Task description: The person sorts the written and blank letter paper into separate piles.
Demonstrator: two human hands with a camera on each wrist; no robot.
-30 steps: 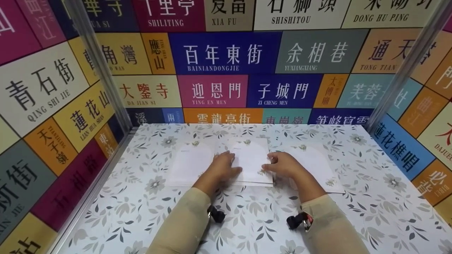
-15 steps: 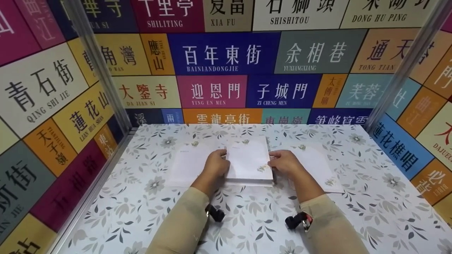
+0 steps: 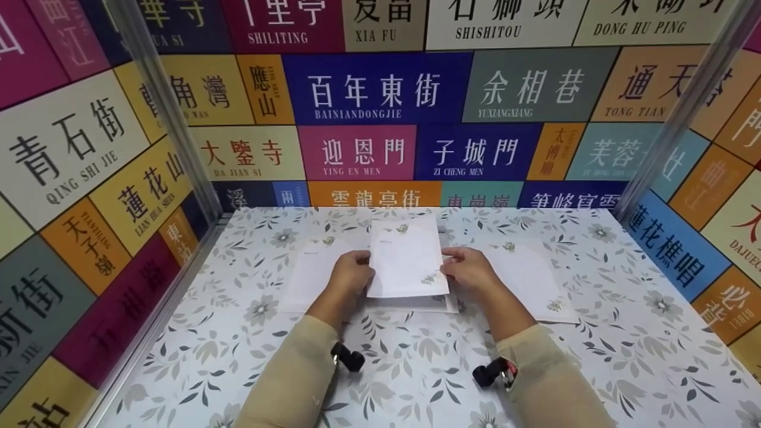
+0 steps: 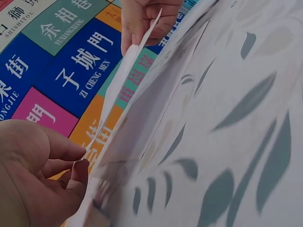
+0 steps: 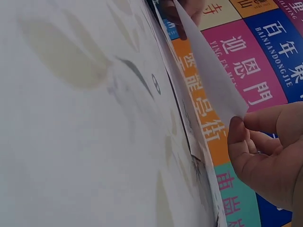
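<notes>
A white sheet of paper (image 3: 409,261) with small printed flower sprigs is raised off the table, its top tilted back. My left hand (image 3: 349,276) pinches its left edge between thumb and fingers. On the opposite edge, my right hand (image 3: 472,272) does the same. The left wrist view shows the thin sheet (image 4: 116,87) stretched between both hands, apart from the tabletop. In the right wrist view, thumb and index finger of my right hand (image 5: 270,151) grip the sheet's corner. Beneath it lies more white paper (image 3: 416,306), mostly covered.
Similar flower-printed sheets lie flat on either side: a left sheet (image 3: 312,279), partly behind my left hand, and a right sheet (image 3: 529,282). A leaf-patterned cloth (image 3: 416,368) covers the table. Colourful sign-printed walls (image 3: 380,89) enclose its back and sides.
Both hands came to the middle paper's side edges and took hold. The top sheet has risen off the paper below and moved slightly left and away from me.
</notes>
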